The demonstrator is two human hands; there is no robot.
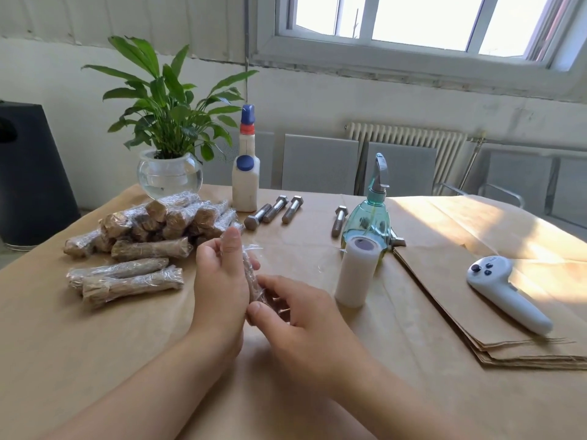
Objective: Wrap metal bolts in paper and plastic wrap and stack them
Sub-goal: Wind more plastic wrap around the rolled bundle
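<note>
Head view, centre: left hand (219, 281) and right hand (295, 315) both gripping one paper-wrapped bolt (251, 281), held nearly upright above table (127, 344); left fingers curled round its upper part, right thumb and fingers pinching lower end. Loose plastic wrap (254, 249) trailing off top of bolt. At 10 o'clock: pile of wrapped bolts (165, 223), exact count unclear, roughly a dozen, plus three more lying just in front of it. At 12 o'clock: three bare bolts (274, 211) side by side; fourth bare bolt (339, 220) toward 1 o'clock, beside one green spray bottle (368, 223). One roll of wrap (355, 271) standing upright at 2 o'clock. One stack of brown paper sheets (476, 312) at 3 o'clock, one white controller (505, 296) resting on it. Far edge: one potted plant (168, 122), one white bottle (245, 179).
</note>
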